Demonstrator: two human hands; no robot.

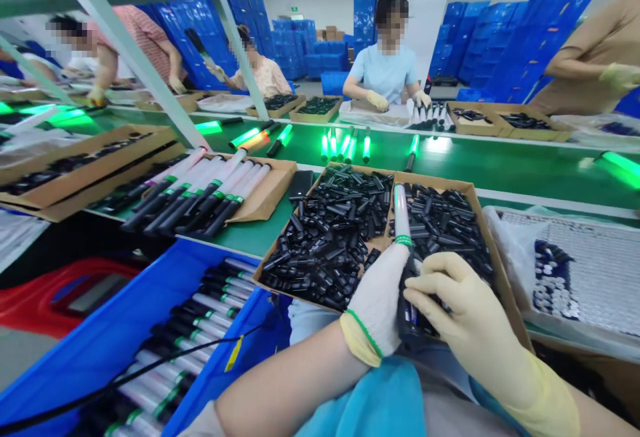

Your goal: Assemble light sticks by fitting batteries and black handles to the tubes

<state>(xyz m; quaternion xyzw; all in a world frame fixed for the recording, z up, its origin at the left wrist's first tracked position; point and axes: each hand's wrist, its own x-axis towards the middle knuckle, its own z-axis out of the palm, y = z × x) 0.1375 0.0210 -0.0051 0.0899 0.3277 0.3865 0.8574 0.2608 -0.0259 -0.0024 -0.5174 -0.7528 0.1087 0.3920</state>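
Note:
My left hand [379, 297], in a white knitted glove with a green edge, is wrapped round the black handle of a light stick [401, 213]. Its whitish tube points up and away from me, unlit, with a green band at the base. The lower handle has an open slot in which something dark and shiny shows. My right hand [457, 307], in a cream rubber glove, pinches with thumb and fingertips right at that slot; what lies between the fingertips is hidden. Just beyond the hands stands a divided cardboard tray [280, 290] of small black plastic parts.
Finished-looking light sticks [200, 190] lie in a row at left. A blue bin [125, 290] below holds more. Silver-ended batteries [553, 280] fill a plastic-lined box at right. Lit green sticks [345, 143] stand on the green conveyor [450, 160]; several co-workers sit or stand across it.

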